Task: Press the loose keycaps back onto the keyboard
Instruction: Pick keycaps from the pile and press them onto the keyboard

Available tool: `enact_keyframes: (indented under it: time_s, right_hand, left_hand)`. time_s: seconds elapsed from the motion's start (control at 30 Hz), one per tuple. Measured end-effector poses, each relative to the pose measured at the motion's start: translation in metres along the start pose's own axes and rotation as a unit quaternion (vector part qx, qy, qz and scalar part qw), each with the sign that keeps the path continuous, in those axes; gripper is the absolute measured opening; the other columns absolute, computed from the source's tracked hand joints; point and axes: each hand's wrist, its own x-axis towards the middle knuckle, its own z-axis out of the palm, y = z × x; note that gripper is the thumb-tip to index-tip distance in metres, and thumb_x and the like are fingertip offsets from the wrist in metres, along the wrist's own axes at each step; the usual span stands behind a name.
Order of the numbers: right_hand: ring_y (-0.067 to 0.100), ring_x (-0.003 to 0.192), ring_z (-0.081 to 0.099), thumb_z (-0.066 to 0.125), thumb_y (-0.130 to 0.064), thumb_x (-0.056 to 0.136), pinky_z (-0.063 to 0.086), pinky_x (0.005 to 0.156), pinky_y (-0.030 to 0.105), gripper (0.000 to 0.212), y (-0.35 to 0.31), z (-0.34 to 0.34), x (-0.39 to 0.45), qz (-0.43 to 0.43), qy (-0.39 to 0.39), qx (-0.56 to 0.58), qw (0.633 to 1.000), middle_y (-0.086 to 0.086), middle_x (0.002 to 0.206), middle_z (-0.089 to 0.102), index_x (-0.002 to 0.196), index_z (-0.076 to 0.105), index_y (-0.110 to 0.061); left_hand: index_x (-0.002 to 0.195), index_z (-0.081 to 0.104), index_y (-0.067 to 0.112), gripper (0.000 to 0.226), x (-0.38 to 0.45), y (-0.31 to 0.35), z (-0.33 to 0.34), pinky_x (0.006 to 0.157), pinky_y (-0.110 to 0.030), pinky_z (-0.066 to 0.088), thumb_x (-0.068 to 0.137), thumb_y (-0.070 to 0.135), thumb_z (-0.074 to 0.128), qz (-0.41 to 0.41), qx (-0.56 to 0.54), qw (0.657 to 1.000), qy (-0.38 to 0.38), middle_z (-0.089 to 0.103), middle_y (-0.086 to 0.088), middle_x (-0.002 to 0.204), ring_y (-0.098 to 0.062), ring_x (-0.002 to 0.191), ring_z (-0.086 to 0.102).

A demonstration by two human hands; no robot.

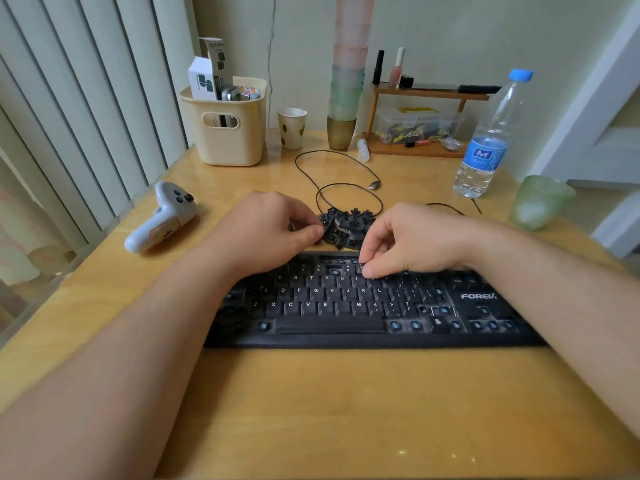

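Black plastic: keyboard (pixel 346 306) lay at the table's (pixel 311 410) centre, several sockets bare.
Keycaps (pixel 349 225): loose heap at 12 o'clock, touching its far edge.
Left hand (pixel 266 230): pinched a heap keycap.
Right hand (pixel 408 240): fingertips curled, pinching onto the number row.
Surface: glossy yellow wood.
Around: cable (pixel 332 188), bottle (pixel 491 140) at 2 o'clock.

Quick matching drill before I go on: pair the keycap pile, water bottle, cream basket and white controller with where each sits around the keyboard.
Things:
1. pile of loose keycaps
2. water bottle
3. cream basket
4. white controller

Places:
A. far left of the desk, by the blinds
B. just behind the keyboard, between the hands
C. far right of the desk
D. left of the keyboard, near the desk edge

Pairs: 1-B, 2-C, 3-A, 4-D
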Motion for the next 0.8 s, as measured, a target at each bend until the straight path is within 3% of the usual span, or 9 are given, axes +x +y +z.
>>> enact_keyframes:
  time_s: [0.1, 0.23, 0.37, 0.43, 0.53, 0.57, 0.67, 0.73, 0.8]
  right_hand:
    - [-0.002, 0.065, 0.061, 0.089, -0.03, 0.079, 0.048, 0.068, 0.026, 0.009, -0.004, 0.0, 0.0, 0.022, 0.008, -0.026, 0.999, -0.017, 0.07, 0.072, 0.081, 0.081, -0.027]
    - [0.011, 0.088, 0.069, 0.09, -0.031, 0.077, 0.056, 0.083, 0.035, 0.009, -0.013, -0.004, 0.002, 0.064, 0.005, -0.047, 0.997, -0.014, 0.081, 0.076, 0.078, 0.082, -0.031]
    - [0.016, 0.096, 0.067, 0.086, -0.016, 0.081, 0.054, 0.09, 0.04, 0.008, -0.025, -0.004, 0.006, 0.118, -0.017, -0.026, 0.992, -0.001, 0.094, 0.077, 0.076, 0.081, -0.021]
    - [0.02, 0.089, 0.066, 0.083, -0.009, 0.08, 0.054, 0.095, 0.045, 0.007, -0.031, -0.001, 0.012, 0.139, -0.028, -0.019, 0.99, 0.01, 0.093, 0.078, 0.076, 0.08, -0.014]
    - [0.025, 0.082, 0.059, 0.079, -0.003, 0.08, 0.049, 0.08, 0.039, 0.005, -0.036, 0.001, 0.019, 0.16, -0.035, -0.018, 0.986, 0.016, 0.092, 0.078, 0.078, 0.079, -0.008]
    - [0.025, 0.082, 0.059, 0.079, -0.003, 0.081, 0.048, 0.081, 0.038, 0.007, -0.036, 0.001, 0.02, 0.168, -0.035, -0.018, 0.985, 0.015, 0.091, 0.078, 0.077, 0.079, -0.009]
    - [0.033, 0.109, 0.069, 0.078, -0.007, 0.085, 0.048, 0.107, 0.053, 0.013, -0.034, 0.001, 0.015, 0.183, -0.024, -0.016, 0.983, 0.013, 0.104, 0.077, 0.075, 0.079, -0.015]
    - [0.039, 0.129, 0.059, 0.077, -0.01, 0.088, 0.046, 0.108, 0.056, 0.014, -0.03, 0.002, 0.012, 0.189, -0.006, -0.01, 0.982, 0.009, 0.108, 0.074, 0.075, 0.078, -0.017]
    - [0.04, 0.133, 0.056, 0.077, -0.012, 0.088, 0.047, 0.107, 0.056, 0.014, -0.025, 0.004, 0.01, 0.188, 0.012, 0.007, 0.982, 0.005, 0.105, 0.074, 0.076, 0.078, -0.018]
  left_hand:
    - [0.109, 0.079, 0.031, 0.022, 0.0, -0.001, -0.001, 0.065, -0.006, 0.034, 0.097, 0.044, 0.066, -0.002, -0.004, 1.0, 0.004, 0.073, 0.012, 0.098, -0.004, 0.083, 0.055]
    - [0.109, 0.079, 0.031, 0.023, 0.001, 0.0, -0.002, 0.07, -0.018, 0.039, 0.097, 0.045, 0.066, -0.003, -0.012, 1.0, 0.006, 0.073, 0.012, 0.099, -0.005, 0.085, 0.057]
    - [0.108, 0.08, 0.032, 0.022, 0.0, -0.001, -0.003, 0.066, -0.01, 0.035, 0.097, 0.044, 0.066, 0.003, -0.015, 1.0, 0.015, 0.072, 0.015, 0.095, 0.0, 0.078, 0.053]
    - [0.107, 0.08, 0.032, 0.021, 0.0, -0.001, -0.003, 0.065, -0.006, 0.033, 0.097, 0.044, 0.066, 0.004, -0.014, 1.0, 0.02, 0.072, 0.014, 0.095, 0.0, 0.077, 0.053]
    - [0.107, 0.08, 0.031, 0.022, 0.001, -0.002, -0.003, 0.063, 0.0, 0.03, 0.097, 0.044, 0.066, 0.005, -0.014, 1.0, 0.022, 0.071, 0.015, 0.092, 0.005, 0.074, 0.051]
    - [0.107, 0.08, 0.031, 0.022, 0.0, -0.002, -0.003, 0.063, -0.001, 0.03, 0.097, 0.044, 0.065, 0.003, -0.015, 1.0, 0.021, 0.07, 0.016, 0.09, 0.003, 0.074, 0.051]
    - [0.108, 0.08, 0.031, 0.022, 0.0, -0.004, -0.004, 0.065, -0.011, 0.034, 0.098, 0.044, 0.065, -0.002, -0.017, 1.0, 0.016, 0.068, 0.016, 0.089, 0.0, 0.076, 0.051]
    - [0.109, 0.08, 0.03, 0.022, 0.0, -0.004, -0.004, 0.068, -0.017, 0.036, 0.098, 0.044, 0.066, -0.002, -0.015, 1.0, 0.014, 0.073, 0.013, 0.095, -0.001, 0.078, 0.052]
    - [0.109, 0.08, 0.03, 0.022, 0.001, -0.003, -0.004, 0.07, -0.019, 0.036, 0.098, 0.043, 0.066, -0.003, -0.015, 1.0, 0.015, 0.076, 0.01, 0.099, -0.004, 0.081, 0.053]
